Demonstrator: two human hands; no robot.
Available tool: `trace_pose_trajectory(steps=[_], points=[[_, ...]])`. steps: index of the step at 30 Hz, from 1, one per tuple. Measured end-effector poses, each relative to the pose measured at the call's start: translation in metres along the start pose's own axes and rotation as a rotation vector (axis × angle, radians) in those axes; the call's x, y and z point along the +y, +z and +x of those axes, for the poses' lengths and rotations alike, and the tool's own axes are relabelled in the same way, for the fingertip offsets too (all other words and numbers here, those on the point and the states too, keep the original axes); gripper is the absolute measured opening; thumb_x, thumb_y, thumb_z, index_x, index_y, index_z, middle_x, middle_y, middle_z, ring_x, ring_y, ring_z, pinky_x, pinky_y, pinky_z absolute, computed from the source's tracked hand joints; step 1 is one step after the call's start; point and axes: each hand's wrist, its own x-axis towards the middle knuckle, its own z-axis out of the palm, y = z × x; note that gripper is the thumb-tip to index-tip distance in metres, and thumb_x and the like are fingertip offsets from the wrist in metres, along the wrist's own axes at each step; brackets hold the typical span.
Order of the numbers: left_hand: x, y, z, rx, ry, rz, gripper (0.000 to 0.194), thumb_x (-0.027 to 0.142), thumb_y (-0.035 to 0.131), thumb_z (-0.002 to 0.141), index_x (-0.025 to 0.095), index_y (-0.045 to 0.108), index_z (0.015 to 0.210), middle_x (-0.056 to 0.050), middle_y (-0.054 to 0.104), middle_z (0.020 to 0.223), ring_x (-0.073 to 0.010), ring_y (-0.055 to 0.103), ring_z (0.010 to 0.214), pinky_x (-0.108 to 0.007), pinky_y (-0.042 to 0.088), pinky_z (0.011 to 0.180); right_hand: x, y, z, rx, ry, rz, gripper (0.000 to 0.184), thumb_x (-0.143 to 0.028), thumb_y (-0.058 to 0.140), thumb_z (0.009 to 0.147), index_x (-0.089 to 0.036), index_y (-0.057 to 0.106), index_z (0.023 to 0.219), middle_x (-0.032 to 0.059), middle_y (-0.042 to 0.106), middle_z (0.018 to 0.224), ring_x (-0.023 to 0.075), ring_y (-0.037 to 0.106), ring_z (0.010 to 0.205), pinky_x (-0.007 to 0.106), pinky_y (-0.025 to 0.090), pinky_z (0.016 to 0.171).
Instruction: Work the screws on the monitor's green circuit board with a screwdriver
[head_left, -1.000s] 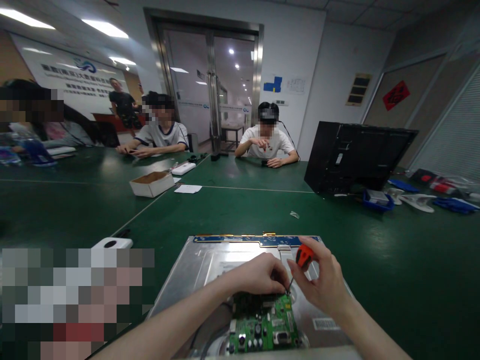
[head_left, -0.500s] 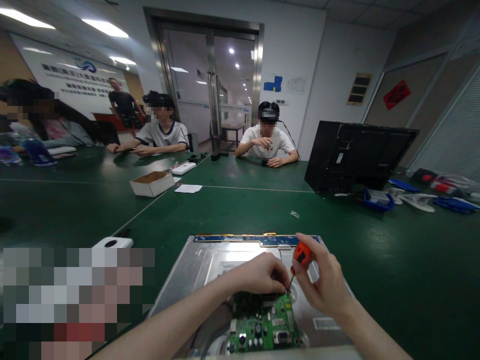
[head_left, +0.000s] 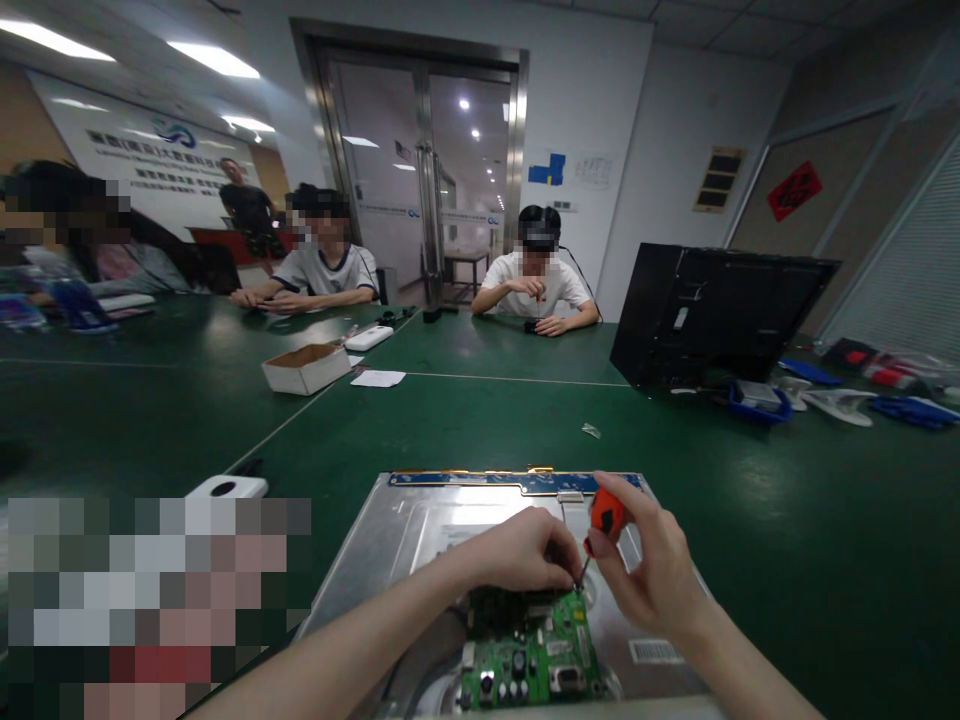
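In front of me lies a silver metal display panel [head_left: 360, 545], back side up, with a blue circuit strip [head_left: 465, 481] along its far edge. A green circuit board [head_left: 536, 650] sits on its near part. My right hand [head_left: 652, 555] grips the orange and black handle of a screwdriver [head_left: 606, 512]. The screwdriver leans, its tip down at the board's far right corner. Beside that tip, my left hand [head_left: 529, 550] has its fingers pinched together at the corner; whatever is between them is too small or hidden to make out.
A black monitor [head_left: 720, 310] stands at the right, near a blue tray [head_left: 759, 402]. An open white box [head_left: 306, 370] and a paper slip [head_left: 378, 378] lie left of centre. A white device [head_left: 229, 487] is at the left. Across the green table [head_left: 480, 410], several people sit.
The screwdriver handle turns within my right hand's fingers, and its tilt shifts slightly. My left hand stays at the board's corner. The panel and board have not moved.
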Motion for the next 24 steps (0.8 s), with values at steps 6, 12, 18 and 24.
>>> trace_pose_trajectory(steps=[6,12,18,24], points=[[-0.0017,-0.0007,-0.0004,-0.015,0.012,0.03,0.02,0.005,0.066,0.07,0.016,0.076,0.084,0.002,0.069,0.071,-0.0137,0.06,0.066,-0.021,0.046,0.064,0.0015,0.0023,-0.0036,0.022,0.021,-0.011,0.045,-0.017,0.047,0.092,-0.022,0.042,0.136,-0.0004,0.066,0.075,0.0142,0.059,0.049,0.024,0.047,0.044],[0.0003,-0.0016,-0.0002,-0.007,0.025,0.025,0.017,0.005,0.068,0.069,0.016,0.075,0.08,0.002,0.067,0.07,-0.0131,0.058,0.065,-0.02,0.045,0.064,0.0055,0.0074,-0.0059,0.065,-0.013,-0.051,0.043,-0.019,0.052,0.094,-0.025,0.04,0.136,-0.0046,0.062,0.066,0.0154,0.059,0.049,0.024,0.045,0.043],[0.0008,-0.002,-0.0005,-0.029,0.005,0.015,0.02,0.003,0.066,0.07,0.015,0.076,0.083,0.002,0.069,0.071,-0.0135,0.06,0.066,-0.02,0.046,0.064,0.0018,0.0016,-0.0023,0.008,0.002,0.012,0.044,-0.017,0.046,0.092,-0.022,0.041,0.136,-0.0003,0.067,0.075,0.0157,0.063,0.054,0.024,0.047,0.045],[-0.001,-0.0016,0.0,-0.026,0.005,-0.007,0.023,0.003,0.065,0.069,0.014,0.077,0.085,0.0,0.071,0.075,-0.0154,0.062,0.069,-0.021,0.048,0.067,0.005,0.0048,-0.0061,0.054,0.023,-0.053,0.038,-0.019,0.05,0.093,-0.022,0.045,0.13,-0.003,0.064,0.07,0.0142,0.06,0.049,0.023,0.046,0.045]])
